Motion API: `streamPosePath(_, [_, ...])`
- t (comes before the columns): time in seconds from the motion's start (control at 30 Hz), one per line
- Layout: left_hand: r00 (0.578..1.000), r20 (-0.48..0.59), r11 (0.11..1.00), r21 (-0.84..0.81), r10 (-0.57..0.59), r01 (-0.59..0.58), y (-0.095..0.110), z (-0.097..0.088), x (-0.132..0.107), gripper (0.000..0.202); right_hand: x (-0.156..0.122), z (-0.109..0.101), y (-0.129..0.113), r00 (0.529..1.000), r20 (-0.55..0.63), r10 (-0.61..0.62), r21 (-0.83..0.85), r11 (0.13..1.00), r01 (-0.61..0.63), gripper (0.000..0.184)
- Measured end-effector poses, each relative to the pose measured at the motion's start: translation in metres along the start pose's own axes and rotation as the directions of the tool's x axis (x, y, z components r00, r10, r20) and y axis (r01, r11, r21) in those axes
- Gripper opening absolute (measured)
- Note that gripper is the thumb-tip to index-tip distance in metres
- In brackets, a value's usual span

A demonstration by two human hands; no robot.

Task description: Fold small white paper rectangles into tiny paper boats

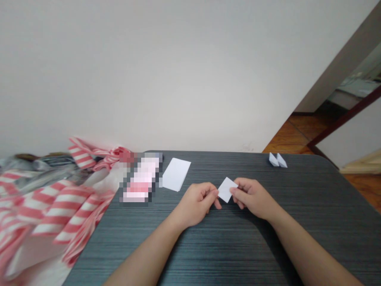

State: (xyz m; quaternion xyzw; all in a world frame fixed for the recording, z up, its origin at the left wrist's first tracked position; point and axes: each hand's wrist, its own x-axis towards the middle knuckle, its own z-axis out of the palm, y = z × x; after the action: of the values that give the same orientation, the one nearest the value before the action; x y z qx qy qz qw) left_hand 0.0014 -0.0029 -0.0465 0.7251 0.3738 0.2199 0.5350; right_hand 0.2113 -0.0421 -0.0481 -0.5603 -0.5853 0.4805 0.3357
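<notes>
Between my two hands is a small white folded paper (226, 190), held up just above the dark table, with one corner pointing away from me. My left hand (198, 202) pinches its left corner between thumb and index finger. On the other side, my right hand (251, 196) grips the right corner, thumb on top and fingers curled beneath. Left of the hands lies a stack of white paper sheets (176, 174). A folded white paper piece (277, 160) with two pointed parts stands near the table's far right edge.
The dark wood-grained table (220, 254) meets a pale wall (190, 79) at the back. A pixelated flat object (142, 176) lies on its left side. Red-and-white striped cloth (62, 202) is heaped beyond the left edge. Wooden floor (285, 135) shows at right.
</notes>
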Motion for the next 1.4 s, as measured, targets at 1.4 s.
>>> streamPosePath(1.4, [1.000,0.007,0.999,0.040,0.003,-0.003,0.000,0.001,0.000,0.037,0.000,0.002,0.002,0.999,0.032,-0.010,0.041,0.999,0.009,0.025])
